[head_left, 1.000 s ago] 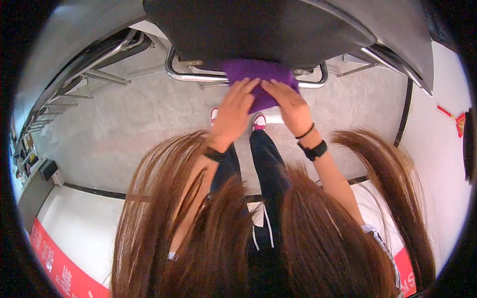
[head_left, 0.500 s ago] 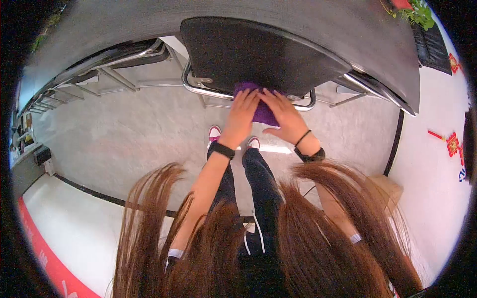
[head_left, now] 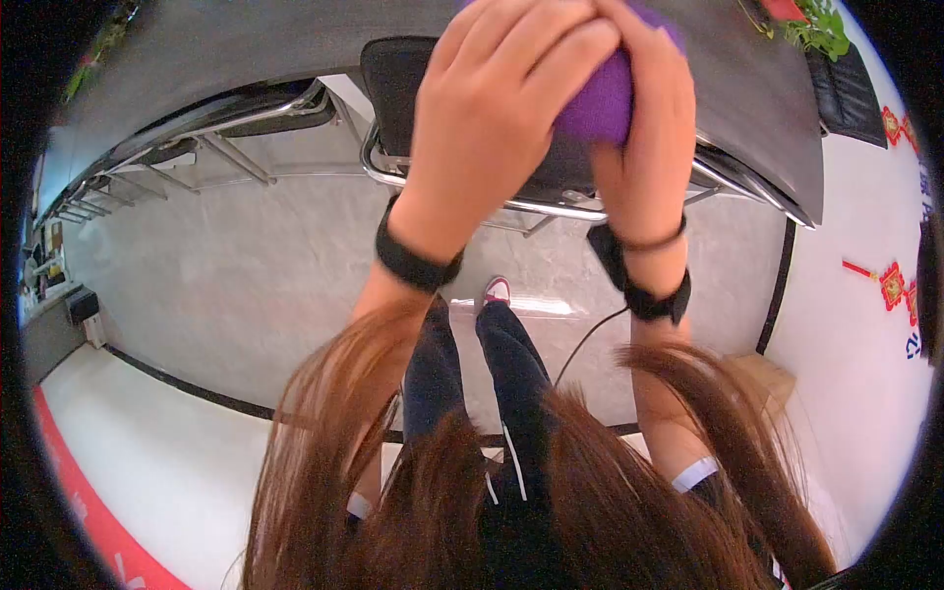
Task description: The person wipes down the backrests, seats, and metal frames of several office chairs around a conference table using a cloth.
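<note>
Both hands are raised near the top of the head view, close to the camera, with a purple cloth between them. My left hand (head_left: 492,113) has its fingers curled together over the cloth's upper left side. My right hand (head_left: 657,118) lies along the right side of the purple cloth (head_left: 602,103), its fingers bent over the top. The fingertips overlap or meet near the cloth, and part of it is hidden behind them. Beyond the hands is a black chair (head_left: 393,88) with a chrome frame, partly covered by them.
A long dark table (head_left: 265,39) spans the top, with more chrome-framed chairs (head_left: 280,120) at left. A green plant (head_left: 824,31) and a black chair back (head_left: 848,93) are at upper right. A cardboard box (head_left: 762,383) stands at lower right beside the white wall.
Both hands have risen from the chair's front edge toward the camera, and the purple cloth has come up with them. They look much larger now.
</note>
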{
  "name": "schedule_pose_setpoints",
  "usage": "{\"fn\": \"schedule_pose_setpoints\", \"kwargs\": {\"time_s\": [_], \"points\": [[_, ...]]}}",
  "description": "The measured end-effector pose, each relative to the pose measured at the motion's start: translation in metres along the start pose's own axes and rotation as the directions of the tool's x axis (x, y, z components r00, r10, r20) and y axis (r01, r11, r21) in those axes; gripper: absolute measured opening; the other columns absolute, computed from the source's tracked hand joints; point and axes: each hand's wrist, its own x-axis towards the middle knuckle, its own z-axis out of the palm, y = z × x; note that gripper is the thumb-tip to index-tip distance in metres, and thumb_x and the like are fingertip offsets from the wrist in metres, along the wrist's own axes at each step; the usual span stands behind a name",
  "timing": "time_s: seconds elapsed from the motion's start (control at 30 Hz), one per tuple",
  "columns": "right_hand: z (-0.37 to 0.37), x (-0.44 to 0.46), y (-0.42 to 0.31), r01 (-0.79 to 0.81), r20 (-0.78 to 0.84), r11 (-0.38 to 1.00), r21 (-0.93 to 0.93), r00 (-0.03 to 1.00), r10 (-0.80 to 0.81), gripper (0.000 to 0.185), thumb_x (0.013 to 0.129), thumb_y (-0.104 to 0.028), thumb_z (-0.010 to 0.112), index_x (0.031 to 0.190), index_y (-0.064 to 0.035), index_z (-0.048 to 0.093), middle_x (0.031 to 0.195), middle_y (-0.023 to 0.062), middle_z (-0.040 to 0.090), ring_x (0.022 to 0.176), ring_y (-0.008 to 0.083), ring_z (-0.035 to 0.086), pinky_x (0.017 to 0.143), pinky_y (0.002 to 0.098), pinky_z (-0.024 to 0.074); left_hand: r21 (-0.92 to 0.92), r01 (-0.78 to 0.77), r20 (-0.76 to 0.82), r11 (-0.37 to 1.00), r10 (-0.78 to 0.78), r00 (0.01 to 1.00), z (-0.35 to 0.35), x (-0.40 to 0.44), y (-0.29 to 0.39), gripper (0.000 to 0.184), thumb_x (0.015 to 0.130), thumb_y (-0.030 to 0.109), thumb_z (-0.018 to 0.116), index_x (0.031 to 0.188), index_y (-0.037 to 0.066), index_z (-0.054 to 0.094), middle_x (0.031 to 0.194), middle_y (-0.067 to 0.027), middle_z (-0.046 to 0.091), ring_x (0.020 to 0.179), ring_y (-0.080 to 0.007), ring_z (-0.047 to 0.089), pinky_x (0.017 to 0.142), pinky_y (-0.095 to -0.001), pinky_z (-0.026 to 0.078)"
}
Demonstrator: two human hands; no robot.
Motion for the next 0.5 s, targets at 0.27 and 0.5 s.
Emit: {"fn": "schedule_pose_setpoints", "kwargs": {"time_s": [0.27,0.5], "points": [[0.034,-0.041,0.04,-0.152,0.247,0.988,-0.032,0.957,0.155,0.049,0.069,0.005,0.054,0.117,-0.0028,0.056,0.102,0.0166,0.062,0.101,0.0355,0.057,0.09,0.0428,0.0429,0.075,0.226,0.345,0.971,-0.238,0.908,0.047,-0.035,-0.022,0.048,0.071,-0.001,0.059,0.118,0.005,0.058,0.116,-0.0132,0.061,0.112,-0.034,0.054,0.1,-0.0433,0.04],[-0.007,-0.101,-0.044,-0.278,0.377,0.96,-0.02,0.887,0.265,0.053,0.077,-0.004,0.052,0.13,-0.003,0.049,0.12,0.0119,0.059,0.112,0.0282,0.054,0.103,0.0452,0.0357,0.106,0.273,0.398,0.956,-0.292,0.87,-0.005,-0.106,0.045,0.051,0.072,0.007,0.058,0.123,0.004,0.054,0.126,-0.0105,0.056,0.118,-0.0289,0.051,0.105,-0.0458,0.035]]}}
